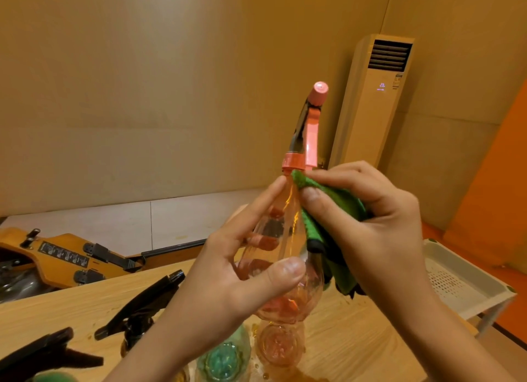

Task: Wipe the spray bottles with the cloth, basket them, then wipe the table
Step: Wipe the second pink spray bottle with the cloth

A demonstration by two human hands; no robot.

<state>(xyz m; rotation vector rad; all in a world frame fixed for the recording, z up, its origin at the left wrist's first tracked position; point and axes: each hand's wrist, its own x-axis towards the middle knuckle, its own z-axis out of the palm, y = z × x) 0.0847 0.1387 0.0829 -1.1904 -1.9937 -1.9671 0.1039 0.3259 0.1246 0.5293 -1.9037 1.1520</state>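
Left hand grips pink bottle, right hand clutches green cloth against it, dark sprayers below, white basket right

A clear pink bottle, nozzle up, is held above the counter, a green cloth pressed to its shoulder; other bottles are left on it, a white basket set rightward.

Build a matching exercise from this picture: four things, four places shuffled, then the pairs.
Things:
1 pink spray bottle
2 green cloth
3 white basket
4 black-topped bottle

Places:
A beside the table, right
B gripped by the left hand
C on the table, left
D pinched in the right hand

Pairs: 1-B; 2-D; 3-A; 4-C
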